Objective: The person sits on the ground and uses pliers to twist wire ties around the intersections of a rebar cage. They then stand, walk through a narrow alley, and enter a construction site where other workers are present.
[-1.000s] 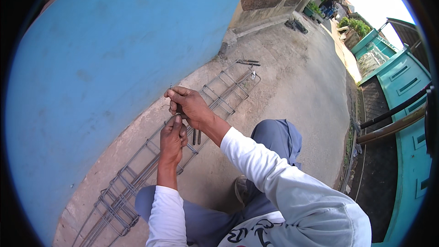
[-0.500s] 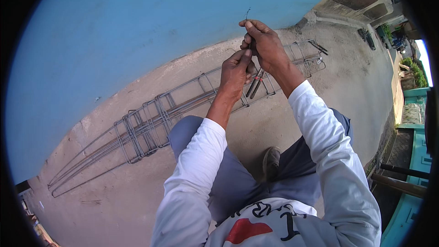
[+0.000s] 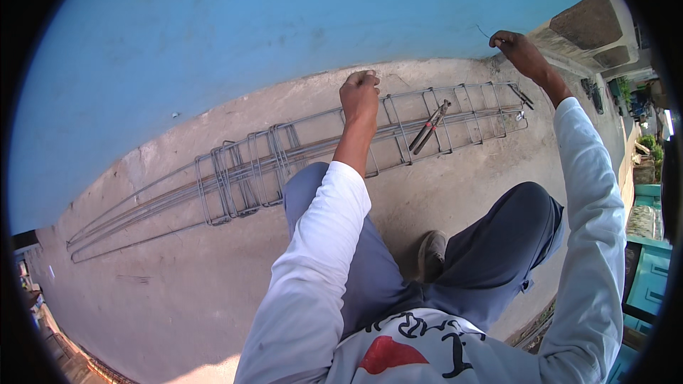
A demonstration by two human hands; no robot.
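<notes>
The left hand point(image 3: 360, 92) is curling tight around the top bar of the long metal cage point(image 3: 299, 153) lying on the ground by the blue wall point(image 3: 249, 21), while the right hand point(image 3: 514, 46) is pinching a thin wire point(image 3: 484, 30).

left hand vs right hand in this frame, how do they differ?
The left hand is a closed fist low over the rebar cage, near one of its stirrups; the right hand is raised away from the cage, up against the blue wall. The right hand pinches a thin wire; whether the left grips anything cannot be told. Both are bare, on arms in white sleeves. The pliers lie unheld on the cage.
</notes>
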